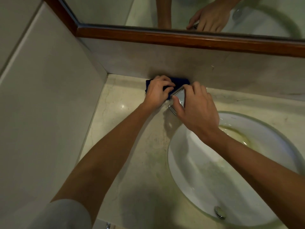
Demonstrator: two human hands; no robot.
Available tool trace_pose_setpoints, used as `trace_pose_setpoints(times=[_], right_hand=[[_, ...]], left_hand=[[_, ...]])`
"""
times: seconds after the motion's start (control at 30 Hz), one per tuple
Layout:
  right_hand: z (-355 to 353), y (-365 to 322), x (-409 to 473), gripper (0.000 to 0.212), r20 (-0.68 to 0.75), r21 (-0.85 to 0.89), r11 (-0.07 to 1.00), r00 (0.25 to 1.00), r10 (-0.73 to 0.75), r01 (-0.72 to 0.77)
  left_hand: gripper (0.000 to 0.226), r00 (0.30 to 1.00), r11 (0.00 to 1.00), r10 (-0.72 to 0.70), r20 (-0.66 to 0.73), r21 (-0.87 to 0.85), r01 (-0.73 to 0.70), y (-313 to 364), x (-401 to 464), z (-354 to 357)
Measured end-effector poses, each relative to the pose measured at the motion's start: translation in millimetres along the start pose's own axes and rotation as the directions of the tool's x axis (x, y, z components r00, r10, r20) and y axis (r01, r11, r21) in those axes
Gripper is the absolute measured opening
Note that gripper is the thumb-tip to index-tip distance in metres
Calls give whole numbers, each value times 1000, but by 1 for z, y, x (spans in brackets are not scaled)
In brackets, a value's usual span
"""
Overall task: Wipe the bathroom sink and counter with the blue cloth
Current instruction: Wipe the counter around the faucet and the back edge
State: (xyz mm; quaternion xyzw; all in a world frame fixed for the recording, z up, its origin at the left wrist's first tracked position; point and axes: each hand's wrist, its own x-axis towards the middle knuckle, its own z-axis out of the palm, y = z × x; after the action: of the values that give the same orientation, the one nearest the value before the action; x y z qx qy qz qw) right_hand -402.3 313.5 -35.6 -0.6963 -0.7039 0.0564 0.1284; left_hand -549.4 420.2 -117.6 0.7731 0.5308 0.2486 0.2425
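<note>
Crowding the back corner: 2 hands, left hand (156, 93) on the blue cloth (181, 80), right hand (196, 109) on a tilted metal dish (179, 96). Hemming in behind and left: backsplash (165, 60), side wall (49, 96). Lying open: tabletop (132, 146) strip beside the sink (206, 171).

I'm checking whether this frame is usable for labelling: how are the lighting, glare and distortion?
Head view: dim, greenish light; a small glare spot on the counter; soft arm shadows near the sink; wide-angle bending of the mirror frame; blue cloth dark, its texture lost.
</note>
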Motion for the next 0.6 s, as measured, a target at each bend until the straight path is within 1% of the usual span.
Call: trace_pose_setpoints(times=[0.07, 0.13, 0.23, 0.33, 0.4, 0.5, 0.6], right_hand=[[0, 0, 0, 50, -4, 2, 1000, 1000, -3, 3], [0, 0, 0, 50, -10, 9, 1000, 1000, 5, -5], [1, 1, -1, 50, -33, 25, 1000, 999, 2, -1], [3, 3, -1, 49, -58, 37, 999, 998, -12, 14], [4, 5, -1, 49, -74, 42, 999, 997, -22, 25], [6, 6, -1, 51, -117, 47, 998, 993, -29, 35], [9, 6, -1, 51, -146, 45, 998, 989, -34, 41]], left_hand=[[17, 999, 999, 35, 33, 6, -36, -2, -1, -6], [23, 993, 997, 68, 100, 30, -71, -5, -2, -15], [40, 972, 984, 127, 200, 97, -149, -11, -2, -24], [53, 961, 960, 165, 224, 187, -208, -13, -7, -22], [51, 965, 950, 176, 194, 221, -218, -14, -10, -19], [43, 975, 934, 196, 108, 280, -219, -20, -15, -23], [35, 993, 939, 120, -4, 326, -112, -33, -21, -29]])
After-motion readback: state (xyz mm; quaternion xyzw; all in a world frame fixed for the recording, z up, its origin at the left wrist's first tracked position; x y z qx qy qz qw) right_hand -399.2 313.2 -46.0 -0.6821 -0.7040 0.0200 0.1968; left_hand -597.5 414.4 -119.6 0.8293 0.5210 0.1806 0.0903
